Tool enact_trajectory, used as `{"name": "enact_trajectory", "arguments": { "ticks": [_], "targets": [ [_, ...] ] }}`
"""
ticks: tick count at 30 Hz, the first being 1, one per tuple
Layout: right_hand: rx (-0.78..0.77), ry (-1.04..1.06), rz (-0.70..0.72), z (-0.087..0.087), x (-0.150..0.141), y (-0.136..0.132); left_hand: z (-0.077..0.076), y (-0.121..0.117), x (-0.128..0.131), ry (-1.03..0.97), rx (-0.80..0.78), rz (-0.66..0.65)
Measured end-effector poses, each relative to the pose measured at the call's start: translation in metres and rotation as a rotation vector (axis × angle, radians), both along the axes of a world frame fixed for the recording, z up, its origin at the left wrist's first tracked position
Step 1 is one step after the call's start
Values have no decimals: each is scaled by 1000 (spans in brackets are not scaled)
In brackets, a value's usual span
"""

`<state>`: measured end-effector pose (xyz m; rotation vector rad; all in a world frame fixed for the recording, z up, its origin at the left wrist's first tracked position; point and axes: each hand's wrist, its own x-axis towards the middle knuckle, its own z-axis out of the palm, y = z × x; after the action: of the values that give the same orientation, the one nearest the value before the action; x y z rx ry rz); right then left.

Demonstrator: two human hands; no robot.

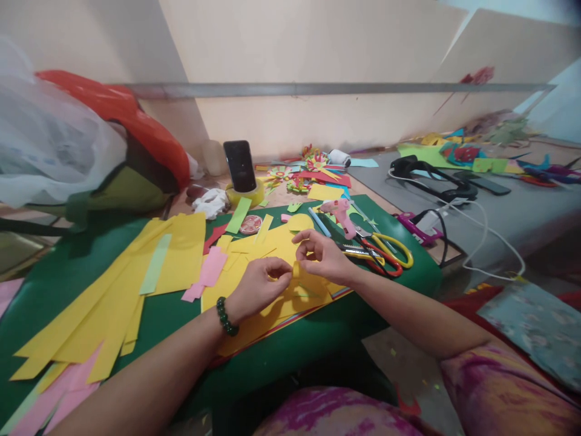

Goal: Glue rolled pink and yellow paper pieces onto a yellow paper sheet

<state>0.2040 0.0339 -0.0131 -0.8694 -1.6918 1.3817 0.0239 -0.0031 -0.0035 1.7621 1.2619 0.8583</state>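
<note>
Over a stack of yellow paper sheets (254, 309), both my hands come together with their fingertips closed. A small strip of yellow paper (296, 270) stands between them. My left hand (262, 283), with a dark green bead bracelet at the wrist, pinches its left side between thumb and forefinger. My right hand (324, 259) pinches it from the other side, the other fingers curled. Just beyond lies a yellow paper circle (300, 223). Pink paper pieces (213, 266) lie left of my left hand. Right of my right hand are a craft knife (356, 250) and scissors with yellow handles (402, 247).
Long yellow paper strips (109, 290) fan across the green surface (308, 348) at left. A pink glue gun (340, 217) stands beyond my right hand. At the back, a phone (239, 166) leans on a tape roll (255, 192). Bags (91, 139) crowd the left; a white cable (494, 242) hangs right.
</note>
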Motion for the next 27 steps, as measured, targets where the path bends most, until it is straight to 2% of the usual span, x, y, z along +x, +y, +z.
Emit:
{"name": "enact_trajectory", "arguments": {
  "ticks": [6,10,13,16,19,22,25,27],
  "targets": [
    [19,6,-35,-4,0,0,1,-1,2,-30,-34,-2],
    [58,19,-121,-6,1,6,10,13,-17,-24,-6,86],
    [64,43,-222,-9,3,15,17,34,-49,177,103,261],
    [89,-24,-271,-14,4,23,13,53,-75,438,158,345],
    [118,-118,-280,-20,4,28,0,62,-83,600,170,276],
    [204,-261,-289,-27,6,31,-11,63,-79,797,189,215],
    [359,-422,-354,-31,9,32,-13,62,-74,934,162,207],
    [436,-462,-394,-32,11,32,-9,61,-73,949,126,214]
  ]
}}
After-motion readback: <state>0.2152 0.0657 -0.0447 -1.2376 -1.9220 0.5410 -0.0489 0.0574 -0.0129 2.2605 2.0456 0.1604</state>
